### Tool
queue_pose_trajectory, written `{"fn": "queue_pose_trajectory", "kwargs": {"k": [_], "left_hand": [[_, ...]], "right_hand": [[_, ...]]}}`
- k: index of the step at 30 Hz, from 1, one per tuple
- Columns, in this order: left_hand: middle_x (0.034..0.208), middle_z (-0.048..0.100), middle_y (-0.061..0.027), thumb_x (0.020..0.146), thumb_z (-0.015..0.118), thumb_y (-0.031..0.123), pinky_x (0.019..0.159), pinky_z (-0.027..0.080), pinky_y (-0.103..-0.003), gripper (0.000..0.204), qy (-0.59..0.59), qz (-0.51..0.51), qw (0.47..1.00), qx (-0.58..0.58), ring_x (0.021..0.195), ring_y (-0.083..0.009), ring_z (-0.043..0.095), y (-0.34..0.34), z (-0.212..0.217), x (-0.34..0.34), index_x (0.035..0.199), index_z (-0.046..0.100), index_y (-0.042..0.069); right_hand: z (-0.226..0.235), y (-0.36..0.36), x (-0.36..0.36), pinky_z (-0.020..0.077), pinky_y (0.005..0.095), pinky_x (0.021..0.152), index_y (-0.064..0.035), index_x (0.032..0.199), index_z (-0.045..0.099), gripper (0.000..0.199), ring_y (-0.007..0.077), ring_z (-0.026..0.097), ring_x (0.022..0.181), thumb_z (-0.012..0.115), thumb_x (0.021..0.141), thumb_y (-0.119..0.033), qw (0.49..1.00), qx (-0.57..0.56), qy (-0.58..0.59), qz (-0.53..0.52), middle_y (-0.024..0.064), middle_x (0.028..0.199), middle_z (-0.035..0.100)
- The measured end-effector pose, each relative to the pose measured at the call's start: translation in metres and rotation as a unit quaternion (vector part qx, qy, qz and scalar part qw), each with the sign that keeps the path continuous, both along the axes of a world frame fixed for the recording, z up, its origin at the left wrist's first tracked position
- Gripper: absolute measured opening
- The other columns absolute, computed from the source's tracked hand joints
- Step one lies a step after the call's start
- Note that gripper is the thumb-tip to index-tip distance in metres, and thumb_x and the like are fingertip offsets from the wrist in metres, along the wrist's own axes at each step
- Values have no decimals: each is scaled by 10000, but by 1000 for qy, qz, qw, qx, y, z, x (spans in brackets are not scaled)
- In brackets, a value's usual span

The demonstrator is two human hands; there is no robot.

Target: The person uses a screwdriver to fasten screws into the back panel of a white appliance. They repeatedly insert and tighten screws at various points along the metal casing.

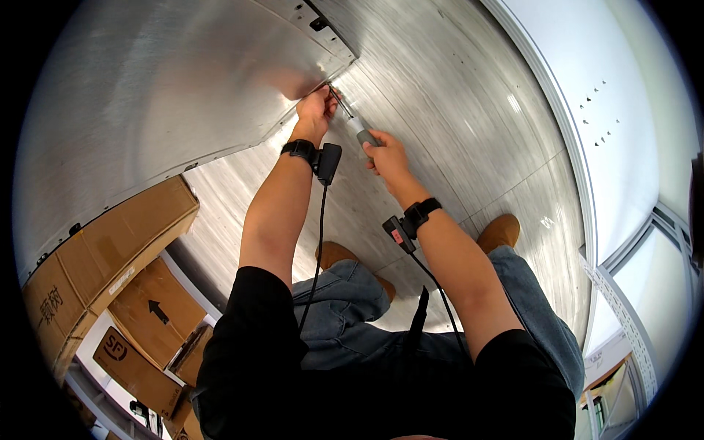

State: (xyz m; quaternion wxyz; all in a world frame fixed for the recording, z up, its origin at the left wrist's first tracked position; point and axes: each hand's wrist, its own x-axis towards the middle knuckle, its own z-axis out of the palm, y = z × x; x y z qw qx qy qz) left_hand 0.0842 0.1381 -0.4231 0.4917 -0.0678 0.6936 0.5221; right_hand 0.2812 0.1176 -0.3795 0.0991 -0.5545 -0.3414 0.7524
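Observation:
My right hand (387, 157) is wrapped round the grey handle of a screwdriver (364, 133). Its metal shaft slants up and left to the edge of a large brushed-metal panel (183, 81). Beside that edge, at the shaft's tip, my left hand (315, 110) has its fingers pinched together. Whatever sits between those fingers is too small and too hidden to make out. Both wrists wear black straps with small boxes and cables.
Cardboard boxes (158, 312) are stacked at the lower left, under the panel. Several small dark screws (598, 117) lie scattered on a white surface (623, 169) at the right. A perforated white metal rail (623, 315) stands at the lower right. Wood-look flooring (455, 95) spreads between.

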Motion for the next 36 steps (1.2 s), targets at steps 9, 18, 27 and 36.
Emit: {"fn": "queue_pose_trajectory", "kwargs": {"k": [9,18,27,36], "left_hand": [[762,659,-63,901,522,81,438,430,-196,91,8,27,999,19,586,-111,602,0,-2,1,884,605,48],[845,679,-52,897,495,46,488,457,-214,104,14,68,998,15,668,-130,649,2,3,6,935,587,73],[880,681,-41,913,479,65,544,470,-221,121,3,66,998,14,728,-135,655,3,3,6,964,587,84],[920,676,-40,925,471,83,598,480,-226,142,4,51,999,9,761,-132,650,2,3,6,990,596,73]], "right_hand": [[-11,-14,4,451,277,627,22,1241,411,450,177,597,848,605,844,-65,998,-12,2,-57,117,1085,511],[-12,-20,7,499,326,664,13,1184,416,300,196,604,789,507,938,-133,986,-74,84,-123,135,1077,508],[-20,-30,-2,504,340,646,-14,1181,375,324,208,590,716,480,953,-219,968,-119,83,-205,138,996,528],[-20,-31,0,484,322,566,5,1182,356,364,180,562,623,469,955,-256,977,-105,63,-174,139,952,525]]}}
